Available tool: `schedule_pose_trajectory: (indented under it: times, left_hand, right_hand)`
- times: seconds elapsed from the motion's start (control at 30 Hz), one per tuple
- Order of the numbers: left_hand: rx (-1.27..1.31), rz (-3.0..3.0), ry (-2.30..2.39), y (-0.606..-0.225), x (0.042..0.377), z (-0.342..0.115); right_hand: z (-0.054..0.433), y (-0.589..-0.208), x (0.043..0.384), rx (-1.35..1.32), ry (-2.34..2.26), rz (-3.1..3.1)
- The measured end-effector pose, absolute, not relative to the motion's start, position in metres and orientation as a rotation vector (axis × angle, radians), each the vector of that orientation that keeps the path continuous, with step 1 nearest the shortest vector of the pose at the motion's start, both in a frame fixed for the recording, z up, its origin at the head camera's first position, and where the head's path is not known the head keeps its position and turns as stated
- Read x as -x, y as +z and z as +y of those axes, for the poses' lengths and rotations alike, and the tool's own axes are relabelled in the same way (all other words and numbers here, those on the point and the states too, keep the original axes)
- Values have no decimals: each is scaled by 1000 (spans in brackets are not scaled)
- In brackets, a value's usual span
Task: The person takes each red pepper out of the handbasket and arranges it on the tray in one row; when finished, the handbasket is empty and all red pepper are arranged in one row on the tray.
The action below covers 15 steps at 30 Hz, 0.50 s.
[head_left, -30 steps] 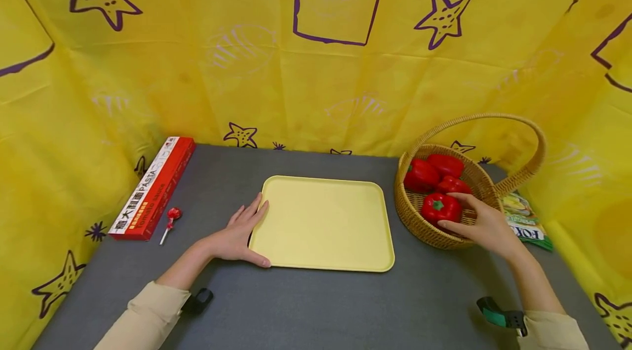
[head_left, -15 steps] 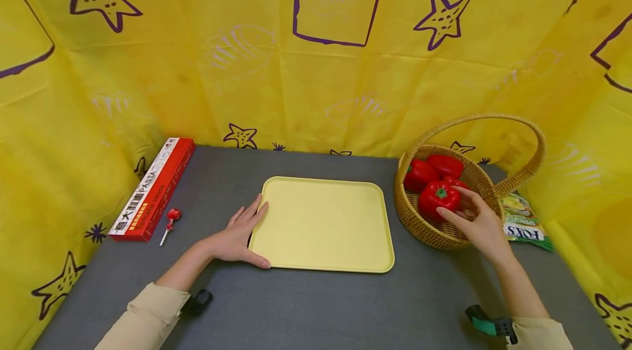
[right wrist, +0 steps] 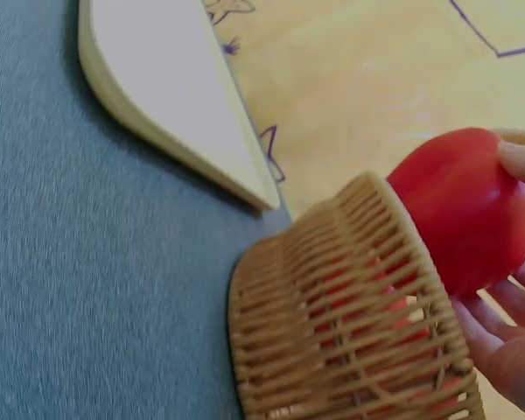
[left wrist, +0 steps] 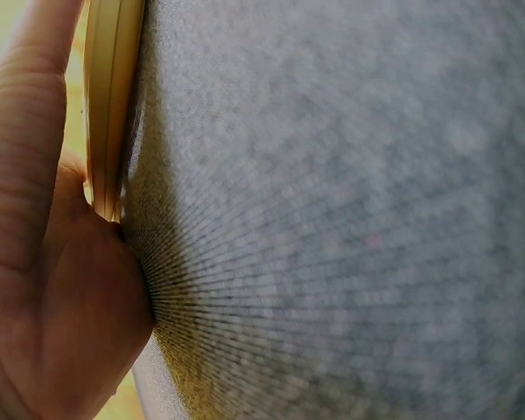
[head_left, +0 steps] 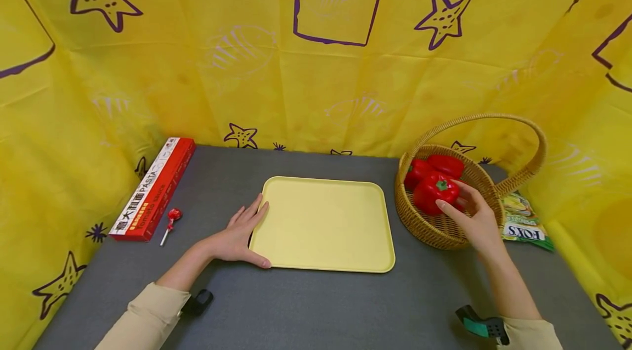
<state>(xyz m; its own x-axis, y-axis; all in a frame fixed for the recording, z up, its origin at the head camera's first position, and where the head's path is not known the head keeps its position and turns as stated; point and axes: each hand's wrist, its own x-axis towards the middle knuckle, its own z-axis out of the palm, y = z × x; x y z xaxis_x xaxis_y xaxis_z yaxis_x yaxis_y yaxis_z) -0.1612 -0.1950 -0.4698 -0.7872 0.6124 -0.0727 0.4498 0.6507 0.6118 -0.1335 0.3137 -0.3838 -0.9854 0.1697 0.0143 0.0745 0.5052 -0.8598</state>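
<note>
My right hand point(head_left: 476, 218) grips a red bell pepper point(head_left: 434, 193) between thumb and fingers, at the height of the basket's rim. In the right wrist view this bell pepper point(right wrist: 462, 210) shows partly above the rim of the wicker basket point(right wrist: 350, 297). More red peppers point(head_left: 446, 164) lie in the basket point(head_left: 427, 235), partly hidden behind the held one. At the left edge of a pale yellow tray point(head_left: 323, 224), my left hand point(head_left: 237, 237) rests with its fingers spread and thumb at the near corner. The left wrist view shows the tray's rim point(left wrist: 114, 105) beside that hand.
A red pasta box point(head_left: 154, 191) lies at the left, with a red lollipop point(head_left: 171, 221) beside it. Right of the basket, partly behind it, is a green FOX'S bag point(head_left: 525, 224). The basket's tall handle point(head_left: 494, 117) arches over it. Yellow cloth hangs around the grey table.
My right hand has lifted the red bell pepper from among the others and moved it slightly up and left. The left hand and the tray have stayed put.
</note>
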Motion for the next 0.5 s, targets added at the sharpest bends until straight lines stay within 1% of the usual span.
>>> schedule_pose_trajectory:
  times: [0.23, 0.5]
  left_hand:
    - [-839, 2588, 861, -467, 160, -194]
    - [-838, 2600, 855, -467, 160, -194]
  right_hand:
    - [300, -378, 133, 174, 1666, -2521]
    - [283, -374, 136, 50, 1775, -2458]
